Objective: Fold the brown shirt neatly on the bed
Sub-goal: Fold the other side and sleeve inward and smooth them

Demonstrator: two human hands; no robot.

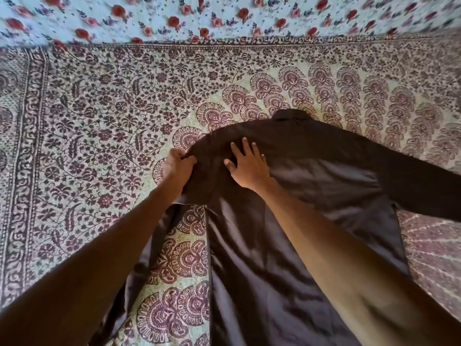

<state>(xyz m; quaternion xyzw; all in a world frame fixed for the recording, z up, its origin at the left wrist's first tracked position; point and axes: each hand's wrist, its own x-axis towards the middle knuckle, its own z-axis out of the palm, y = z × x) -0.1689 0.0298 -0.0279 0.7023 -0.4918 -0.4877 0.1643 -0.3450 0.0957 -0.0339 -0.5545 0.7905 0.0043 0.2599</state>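
Note:
The brown shirt point(324, 186) lies flat on the bed, collar pointing away from me, its body running down towards the bottom of the head view. Its right sleeve stretches out to the right edge. My left hand point(178, 166) pinches the shirt's left shoulder edge, where the cloth is bunched and folded over. My right hand point(247, 166) rests flat on the shirt just beside it, fingers spread, pressing the cloth down. A strip of the shirt's left side trails along the lower left, partly under my left forearm.
The bed is covered by a patterned maroon and cream bedspread point(99, 121). Beyond its far border lies a light blue sheet with red flowers point(224, 18).

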